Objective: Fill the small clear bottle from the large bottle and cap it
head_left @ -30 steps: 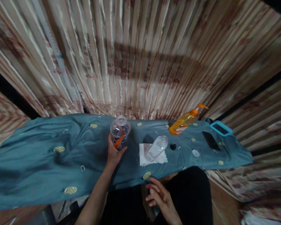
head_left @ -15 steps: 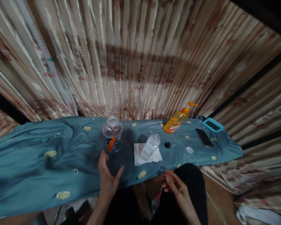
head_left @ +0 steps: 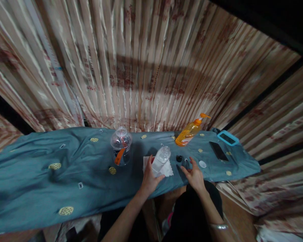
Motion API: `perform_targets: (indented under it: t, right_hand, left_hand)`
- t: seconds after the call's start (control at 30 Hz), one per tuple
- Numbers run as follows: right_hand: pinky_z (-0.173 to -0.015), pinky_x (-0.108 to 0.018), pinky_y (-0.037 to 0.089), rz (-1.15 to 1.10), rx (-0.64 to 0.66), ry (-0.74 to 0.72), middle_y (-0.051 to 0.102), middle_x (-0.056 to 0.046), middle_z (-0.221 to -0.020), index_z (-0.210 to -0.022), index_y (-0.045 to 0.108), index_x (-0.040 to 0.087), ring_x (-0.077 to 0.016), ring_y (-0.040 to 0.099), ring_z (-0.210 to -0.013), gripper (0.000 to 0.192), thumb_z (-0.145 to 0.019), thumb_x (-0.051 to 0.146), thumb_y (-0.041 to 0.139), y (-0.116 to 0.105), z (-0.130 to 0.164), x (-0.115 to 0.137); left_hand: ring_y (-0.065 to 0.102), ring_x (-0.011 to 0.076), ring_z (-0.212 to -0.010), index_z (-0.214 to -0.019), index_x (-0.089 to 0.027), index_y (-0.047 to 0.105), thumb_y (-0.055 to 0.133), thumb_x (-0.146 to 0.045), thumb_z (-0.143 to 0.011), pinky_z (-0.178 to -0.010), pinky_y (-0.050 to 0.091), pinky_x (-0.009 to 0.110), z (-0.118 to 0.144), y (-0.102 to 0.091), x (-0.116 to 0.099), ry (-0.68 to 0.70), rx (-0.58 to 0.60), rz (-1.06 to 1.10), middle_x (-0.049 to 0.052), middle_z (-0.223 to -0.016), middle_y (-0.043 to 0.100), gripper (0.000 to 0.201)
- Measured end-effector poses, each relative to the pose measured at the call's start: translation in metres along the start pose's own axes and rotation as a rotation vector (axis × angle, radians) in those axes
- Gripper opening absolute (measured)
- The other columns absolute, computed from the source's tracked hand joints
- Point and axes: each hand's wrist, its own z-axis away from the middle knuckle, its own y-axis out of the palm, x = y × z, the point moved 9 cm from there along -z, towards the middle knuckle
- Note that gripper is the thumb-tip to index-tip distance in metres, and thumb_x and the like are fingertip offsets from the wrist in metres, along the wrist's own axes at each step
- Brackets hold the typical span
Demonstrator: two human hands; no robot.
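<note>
A clear plastic bottle (head_left: 161, 157) stands on a white napkin (head_left: 168, 171) on the teal cloth (head_left: 65, 174). My left hand (head_left: 149, 177) wraps around the bottle's lower part, thumb on its left side. My right hand (head_left: 195, 175) hovers with fingers spread over the cloth, just right of the napkin. It holds nothing. A small black cap (head_left: 178, 158) lies just beyond its fingertips, and a small white round lid (head_left: 202, 164) sits to its right.
A clear domed jar (head_left: 121, 145) with orange pieces inside stands left of the bottle. An orange pump bottle (head_left: 189, 132), a black phone (head_left: 218, 151) and a blue-framed device (head_left: 227, 138) lie at the back right. A striped curtain (head_left: 146, 67) hangs behind.
My left hand let go of the domed jar, drew back, then moved right onto the clear bottle. My right hand rose from my lap to the cloth beside the napkin.
</note>
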Motion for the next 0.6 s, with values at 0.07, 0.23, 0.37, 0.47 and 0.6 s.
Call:
perform_targets:
  t: [0.07, 0.23, 0.37, 0.47, 0.6]
  right_hand:
    - [-0.099, -0.052, 0.052, 0.075, 0.009, -0.011, 0.061, -0.028, -0.141, -0.154, 0.036, 0.006, -0.0322, 0.074, -0.096, 0.094, -0.080, 0.058, 0.060, 0.005, -0.013, 0.004]
    - [-0.104, -0.050, 0.048, 0.210, 0.099, -0.070, 0.059, -0.028, -0.145, -0.154, 0.040, 0.008, -0.0372, 0.068, -0.120, 0.077, -0.089, 0.043, 0.061, 0.025, -0.034, 0.017]
    - [-0.102, -0.050, 0.049, 0.252, 0.161, -0.091, 0.070, -0.024, -0.128, -0.139, 0.059, 0.011, -0.0346, 0.071, -0.113, 0.052, -0.089, 0.025, 0.062, 0.038, -0.040, 0.023]
    - [-0.099, -0.048, 0.051, 0.215, 0.163, -0.087, 0.076, -0.020, -0.113, -0.122, 0.069, 0.011, -0.0310, 0.073, -0.105, 0.038, -0.085, 0.017, 0.062, 0.035, -0.042, 0.024]
    - [-0.087, -0.044, 0.056, 0.032, 0.162, -0.122, 0.078, -0.013, -0.094, -0.106, 0.071, 0.017, -0.0286, 0.075, -0.089, 0.031, -0.083, 0.037, 0.065, 0.012, -0.041, 0.039]
  left_hand:
    - [0.056, 0.0319, -0.140, -0.143, -0.021, 0.045, 0.078, -0.013, -0.069, -0.120, 0.042, 0.049, -0.006, 0.000, 0.000, -0.058, 0.022, -0.003, 0.015, -0.147, 0.059, 0.081]
    - [0.068, 0.0272, -0.120, -0.128, -0.020, 0.057, 0.073, -0.010, -0.070, -0.107, 0.051, 0.040, -0.015, -0.008, -0.005, -0.070, 0.133, -0.016, 0.009, -0.130, 0.071, 0.061]
    - [0.070, 0.0267, -0.113, -0.126, -0.021, 0.060, 0.075, -0.011, -0.068, -0.102, 0.054, 0.039, -0.020, -0.011, -0.002, -0.093, 0.175, -0.042, 0.007, -0.125, 0.073, 0.061]
    - [0.070, 0.0261, -0.112, -0.126, -0.021, 0.060, 0.074, -0.011, -0.068, -0.101, 0.054, 0.038, -0.020, -0.010, 0.000, -0.090, 0.166, -0.065, 0.007, -0.124, 0.073, 0.061]
    - [0.068, 0.0275, -0.117, -0.129, -0.022, 0.056, 0.077, -0.012, -0.067, -0.105, 0.053, 0.043, -0.016, -0.006, 0.002, -0.085, 0.119, -0.052, 0.007, -0.128, 0.071, 0.066]
